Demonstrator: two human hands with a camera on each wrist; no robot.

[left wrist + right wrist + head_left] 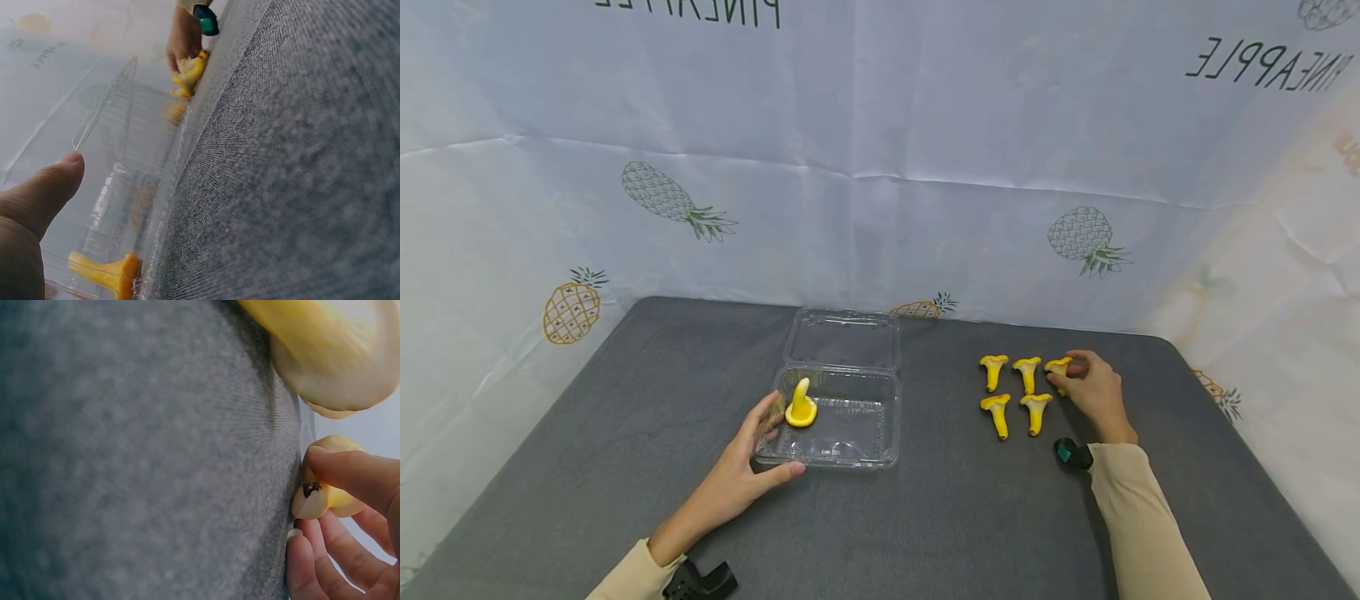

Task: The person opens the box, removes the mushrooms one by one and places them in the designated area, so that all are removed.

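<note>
My right hand [1097,396] pinches a yellow chanterelle mushroom [1057,367] between thumb and fingers, at the right end of the back row. Seen in the right wrist view, that chanterelle shows a dark spot on its stem end. Several more chanterelles [1028,372] lie to its left in two rows. At the left, my left hand [726,487] grips the near left corner of a clear plastic clamshell box [857,458], thumb by the front edge and fingers along the side. One chanterelle [801,408] sits inside on its cap, stem up, near the left wall.
The box's hinged lid [842,340] lies back, away from me. Everything stands on a dark grey table [925,533]. Behind it hangs a pale cloth [865,233] with pineapple prints, meeting the table's far edge.
</note>
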